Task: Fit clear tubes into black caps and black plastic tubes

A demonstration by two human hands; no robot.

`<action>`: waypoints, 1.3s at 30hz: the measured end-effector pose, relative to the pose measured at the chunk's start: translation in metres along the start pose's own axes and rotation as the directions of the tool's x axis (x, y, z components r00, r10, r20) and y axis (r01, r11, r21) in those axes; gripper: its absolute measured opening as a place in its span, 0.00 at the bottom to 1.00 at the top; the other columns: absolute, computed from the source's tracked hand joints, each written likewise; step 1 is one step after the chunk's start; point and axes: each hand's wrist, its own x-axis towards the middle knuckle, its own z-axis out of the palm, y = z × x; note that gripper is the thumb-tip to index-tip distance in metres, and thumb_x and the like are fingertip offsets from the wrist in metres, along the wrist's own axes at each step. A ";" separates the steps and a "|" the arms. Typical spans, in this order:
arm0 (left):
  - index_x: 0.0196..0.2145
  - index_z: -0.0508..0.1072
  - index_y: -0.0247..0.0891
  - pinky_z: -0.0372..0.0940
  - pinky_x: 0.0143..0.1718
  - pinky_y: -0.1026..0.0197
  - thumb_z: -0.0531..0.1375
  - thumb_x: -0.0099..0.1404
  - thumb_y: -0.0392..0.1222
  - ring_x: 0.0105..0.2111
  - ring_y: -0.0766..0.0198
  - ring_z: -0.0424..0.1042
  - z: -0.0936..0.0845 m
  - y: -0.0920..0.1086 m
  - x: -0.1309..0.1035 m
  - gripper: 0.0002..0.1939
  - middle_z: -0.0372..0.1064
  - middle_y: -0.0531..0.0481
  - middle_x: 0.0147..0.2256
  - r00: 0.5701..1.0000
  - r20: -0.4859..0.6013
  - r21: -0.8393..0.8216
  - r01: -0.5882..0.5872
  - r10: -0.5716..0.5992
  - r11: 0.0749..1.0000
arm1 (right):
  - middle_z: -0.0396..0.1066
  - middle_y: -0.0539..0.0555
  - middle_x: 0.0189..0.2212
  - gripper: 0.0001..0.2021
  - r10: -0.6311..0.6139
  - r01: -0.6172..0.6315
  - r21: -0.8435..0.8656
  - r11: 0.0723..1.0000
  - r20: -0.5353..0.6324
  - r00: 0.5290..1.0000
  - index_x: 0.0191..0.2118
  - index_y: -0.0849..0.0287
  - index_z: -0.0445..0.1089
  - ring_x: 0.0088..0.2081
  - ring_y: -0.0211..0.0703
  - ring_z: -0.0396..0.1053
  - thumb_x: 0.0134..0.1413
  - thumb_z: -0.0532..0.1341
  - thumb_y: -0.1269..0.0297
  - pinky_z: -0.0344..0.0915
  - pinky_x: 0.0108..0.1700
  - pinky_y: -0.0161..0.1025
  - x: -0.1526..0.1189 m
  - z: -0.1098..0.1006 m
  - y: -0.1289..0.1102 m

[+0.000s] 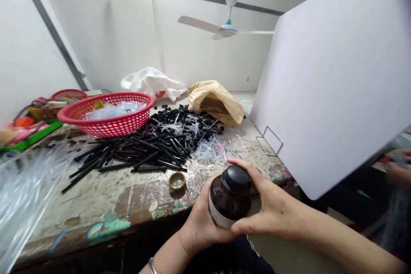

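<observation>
Left hand (pixel 201 222) and right hand (pixel 272 199) are holding a brown bottle (pixel 227 203) just off the table's (pixel 105 201) front edge.
Fingers are curving round it from both sides, opened only to its width – looks like a steadying step, the next move probably calling for a firm hold, black cap (pixel 236 177) up. Can't tell what's inside. A small round cup (pixel 173 186) is sitting nearby, shiny inside – farther back, a red plastic basket (pixel 115 129) is holding clear plastic pieces (pixel 112 111), and a paper bag (pixel 221 95) is gaping open.
</observation>
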 end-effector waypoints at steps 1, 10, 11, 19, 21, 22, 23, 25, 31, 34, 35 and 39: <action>0.58 0.51 0.40 0.56 0.55 0.46 0.69 0.45 0.39 0.53 0.46 0.60 -0.004 0.001 -0.003 0.46 0.58 0.41 0.54 1.000 -0.020 0.027 0.012 -0.012 1.000 | 0.59 0.58 0.53 0.46 -0.006 0.007 -0.040 0.999 0.025 1.000 0.61 0.53 0.42 0.53 0.53 0.60 0.36 0.68 0.60 0.58 0.54 0.52 0.003 -0.002 -0.003; 0.59 0.47 0.43 0.52 0.56 0.43 0.69 0.44 0.43 0.56 0.45 0.56 -0.022 -0.006 -0.024 0.49 0.54 0.40 0.57 0.996 -0.062 0.250 0.081 -0.067 0.965 | 0.67 0.57 0.32 0.13 -0.183 0.192 -0.523 0.830 0.069 0.981 0.36 0.61 0.67 0.37 0.47 0.63 0.53 0.58 0.55 0.63 0.40 0.45 0.029 -0.015 -0.027; 0.59 0.47 0.44 0.52 0.57 0.43 0.69 0.44 0.43 0.56 0.45 0.56 -0.022 -0.007 -0.025 0.49 0.54 0.41 0.57 0.996 -0.056 0.263 0.083 -0.070 0.961 | 0.67 0.56 0.32 0.13 -0.174 0.202 -0.554 0.808 0.103 0.979 0.35 0.61 0.68 0.37 0.46 0.64 0.53 0.58 0.56 0.63 0.39 0.45 0.031 -0.016 -0.028; 0.59 0.46 0.45 0.53 0.56 0.42 0.70 0.43 0.43 0.56 0.43 0.56 -0.024 -0.016 -0.033 0.51 0.53 0.42 0.57 0.992 -0.020 0.240 0.125 -0.124 0.963 | 0.67 0.56 0.39 0.13 -0.175 0.322 -0.445 0.836 0.341 0.924 0.42 0.59 0.68 0.37 0.43 0.66 0.48 0.58 0.71 0.66 0.38 0.40 0.037 -0.019 -0.026; 0.59 0.46 0.47 0.52 0.57 0.42 0.70 0.43 0.43 0.57 0.43 0.54 -0.025 -0.017 -0.034 0.51 0.53 0.43 0.57 0.992 -0.021 0.243 0.129 -0.128 0.961 | 0.67 0.56 0.42 0.14 -0.197 0.341 -0.382 0.859 0.369 0.909 0.44 0.58 0.67 0.40 0.43 0.66 0.50 0.55 0.72 0.66 0.41 0.40 0.038 -0.018 -0.027; 0.59 0.46 0.47 0.51 0.57 0.42 0.70 0.43 0.43 0.57 0.43 0.54 -0.025 -0.018 -0.035 0.51 0.53 0.44 0.57 0.991 -0.025 0.247 0.133 -0.131 0.960 | 0.66 0.56 0.43 0.15 -0.216 0.360 -0.353 0.863 0.388 0.896 0.45 0.58 0.67 0.42 0.43 0.66 0.51 0.53 0.73 0.66 0.43 0.40 0.039 -0.018 -0.028; 0.59 0.46 0.48 0.51 0.58 0.42 0.70 0.43 0.43 0.57 0.43 0.54 -0.025 -0.020 -0.036 0.51 0.53 0.44 0.58 0.990 -0.033 0.249 0.140 -0.137 0.958 | 0.66 0.56 0.44 0.16 -0.238 0.383 -0.327 0.864 0.405 0.883 0.47 0.57 0.66 0.44 0.43 0.65 0.53 0.52 0.73 0.65 0.45 0.39 0.039 -0.017 -0.028; 0.59 0.45 0.47 0.52 0.57 0.42 0.70 0.43 0.43 0.57 0.43 0.54 -0.025 -0.022 -0.038 0.52 0.52 0.43 0.58 0.988 -0.047 0.244 0.157 -0.150 0.957 | 0.63 0.56 0.48 0.18 -0.251 0.391 -0.320 0.863 0.400 0.881 0.51 0.56 0.63 0.47 0.43 0.64 0.53 0.52 0.73 0.64 0.47 0.40 0.039 -0.015 -0.026; 0.59 0.48 0.42 0.53 0.57 0.42 0.70 0.42 0.45 0.55 0.43 0.57 -0.022 -0.032 -0.040 0.51 0.55 0.40 0.56 0.978 -0.036 0.200 0.207 -0.204 0.958 | 0.66 0.58 0.38 0.21 -0.025 0.189 -0.519 0.834 0.308 0.951 0.47 0.61 0.66 0.37 0.47 0.66 0.48 0.62 0.56 0.66 0.38 0.45 0.045 -0.007 -0.009; 0.59 0.48 0.42 0.53 0.57 0.42 0.70 0.41 0.44 0.55 0.43 0.57 -0.021 -0.036 -0.041 0.52 0.55 0.40 0.56 0.975 -0.029 0.169 0.223 -0.221 0.960 | 0.67 0.56 0.35 0.10 -0.014 0.221 -0.509 0.832 0.379 0.925 0.40 0.62 0.68 0.34 0.43 0.65 0.52 0.59 0.63 0.65 0.36 0.42 0.050 -0.006 -0.006; 0.59 0.48 0.42 0.52 0.57 0.42 0.71 0.40 0.44 0.55 0.42 0.56 -0.021 -0.037 -0.041 0.53 0.54 0.40 0.57 0.974 -0.032 0.161 0.225 -0.223 0.961 | 0.67 0.57 0.37 0.10 -0.053 0.263 -0.489 0.832 0.401 0.914 0.40 0.62 0.68 0.36 0.43 0.65 0.51 0.58 0.67 0.65 0.37 0.41 0.052 -0.007 -0.006; 0.59 0.49 0.43 0.51 0.57 0.41 0.71 0.40 0.44 0.56 0.42 0.55 -0.022 -0.041 -0.042 0.53 0.55 0.41 0.57 0.974 -0.044 0.126 0.226 -0.222 0.966 | 0.69 0.59 0.38 0.10 -0.314 0.566 -0.410 0.716 0.534 0.785 0.40 0.63 0.70 0.40 0.46 0.64 0.51 0.57 0.71 0.66 0.40 0.42 0.059 -0.003 0.000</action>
